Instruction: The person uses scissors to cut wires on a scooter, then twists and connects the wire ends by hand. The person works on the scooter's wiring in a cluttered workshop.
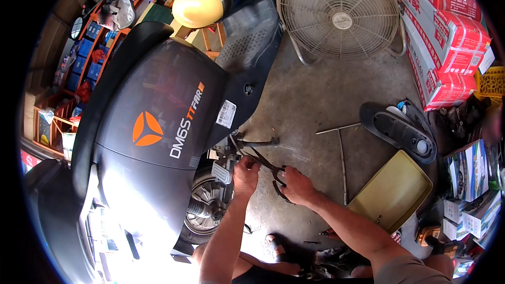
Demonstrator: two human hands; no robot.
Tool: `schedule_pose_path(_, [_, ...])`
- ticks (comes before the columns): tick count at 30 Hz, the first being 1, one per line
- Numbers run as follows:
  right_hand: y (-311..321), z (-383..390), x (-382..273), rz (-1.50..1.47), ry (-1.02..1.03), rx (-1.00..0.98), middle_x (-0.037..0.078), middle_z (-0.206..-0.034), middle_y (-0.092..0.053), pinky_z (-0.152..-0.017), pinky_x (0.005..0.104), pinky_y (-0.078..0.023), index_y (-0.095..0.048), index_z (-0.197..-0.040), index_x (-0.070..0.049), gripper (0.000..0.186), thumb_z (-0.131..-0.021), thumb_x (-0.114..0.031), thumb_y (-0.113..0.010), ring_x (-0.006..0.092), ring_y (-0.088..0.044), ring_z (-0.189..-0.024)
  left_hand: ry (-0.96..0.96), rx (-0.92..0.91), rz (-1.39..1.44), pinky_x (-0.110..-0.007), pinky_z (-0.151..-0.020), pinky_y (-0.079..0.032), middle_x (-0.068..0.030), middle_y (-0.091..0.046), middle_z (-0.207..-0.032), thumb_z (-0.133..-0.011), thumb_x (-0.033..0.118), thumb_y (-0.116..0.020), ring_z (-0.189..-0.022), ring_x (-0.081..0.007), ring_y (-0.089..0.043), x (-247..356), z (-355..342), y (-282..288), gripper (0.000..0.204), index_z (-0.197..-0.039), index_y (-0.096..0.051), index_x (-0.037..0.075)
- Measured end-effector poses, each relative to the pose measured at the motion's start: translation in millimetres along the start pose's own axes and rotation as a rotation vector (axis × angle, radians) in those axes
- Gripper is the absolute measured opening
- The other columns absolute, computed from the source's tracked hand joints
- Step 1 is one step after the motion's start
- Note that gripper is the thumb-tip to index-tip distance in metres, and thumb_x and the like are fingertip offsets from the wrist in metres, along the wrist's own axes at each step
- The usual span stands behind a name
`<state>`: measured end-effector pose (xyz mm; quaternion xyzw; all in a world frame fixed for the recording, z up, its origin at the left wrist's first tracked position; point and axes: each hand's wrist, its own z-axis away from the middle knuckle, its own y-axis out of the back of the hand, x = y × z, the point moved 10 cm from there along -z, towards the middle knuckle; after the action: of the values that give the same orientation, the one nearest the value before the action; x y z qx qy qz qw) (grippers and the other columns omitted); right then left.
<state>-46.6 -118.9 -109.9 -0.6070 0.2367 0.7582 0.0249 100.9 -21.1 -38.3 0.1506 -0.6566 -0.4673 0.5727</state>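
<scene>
A pair of dark scissors [267, 164] is in my right hand [298, 185], with fingers wrapped round the handles and blades pointing up and left. My left hand [245, 176] is pinched closed just beside the blades, near the scooter's underside. A thin dark cable [232, 140] runs down from the scooter toward the blades and these fingers. What the fingertips pinch is too small to make out. The grey electric scooter [152, 84] fills the left side, its rear wheel [202, 200] and a grey footpeg [221, 172] close to my left wrist.
A metal T-handle wrench [341, 152] lies on the concrete floor to the right. Beyond it are a yellowish tray [394, 192] and a black scooter part [400, 131]. A floor fan [339, 13] stands ahead, beside stacked red-and-white boxes [447, 42]. A yellow helmet [198, 5] is at the scooter's front.
</scene>
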Motion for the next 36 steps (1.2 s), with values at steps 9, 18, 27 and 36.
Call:
schedule_pose_path(9, [-7.3, -5.2, 3.0, -0.101, -0.042, -0.121, 0.023, -0.094, -0.062, -0.079, 0.0457, -0.049, -0.047, -0.103, 0.002, 0.038, -0.078, -0.017, -0.067, 0.0406, -0.061, -0.093, -0.017, -0.001, -0.053, -0.033, -0.071, -0.050, -0.0119, -0.070, -0.081, -0.080, 0.011, -0.069, -0.074, -0.0202, -0.066, 1.5, -0.7, 0.7, 0.016, -0.089, -0.064, -0.003])
schedule_pose_path(18, [-4.0, -10.0, 4.6, -0.128, 0.078, -0.030, 0.022, -0.075, -0.056, -0.064, 0.0487, -0.042, -0.043, -0.090, -0.002, 0.026, -0.082, -0.015, -0.064, 0.0427, -0.058, -0.076, 0.012, -0.009, -0.020, -0.031, -0.069, -0.049, -0.0110, -0.069, -0.080, -0.080, 0.012, -0.070, -0.070, -0.0180, -0.065, 1.4, -2.6, -2.8, 0.018, -0.088, -0.064, -0.003])
schedule_pose_path(27, [-6.5, -10.7, 7.0, -0.152, -0.011, -0.104, 0.021, -0.083, -0.061, -0.072, 0.0453, -0.047, -0.049, -0.093, -0.001, 0.031, -0.076, -0.015, -0.070, 0.0398, -0.062, -0.084, -0.139, 0.051, -0.017, -0.030, -0.069, -0.049, -0.0102, -0.069, -0.079, -0.081, 0.009, -0.069, -0.070, -0.0168, -0.064, 15.8, 1.3, 3.1, 0.014, -0.088, -0.062, -0.002])
schedule_pose_path(36, [-2.5, -12.0, 7.5, -0.142, -0.018, -0.078, 0.023, -0.086, -0.061, -0.072, 0.0467, -0.047, -0.049, -0.097, -0.001, 0.031, -0.077, -0.015, -0.069, 0.0403, -0.062, -0.085, -0.132, 0.009, -0.007, -0.031, -0.066, -0.047, -0.0101, -0.069, -0.078, -0.082, 0.006, -0.064, -0.067, -0.0165, -0.061, 36.8, 8.7, 4.8, 0.010, -0.086, -0.061, -0.003])
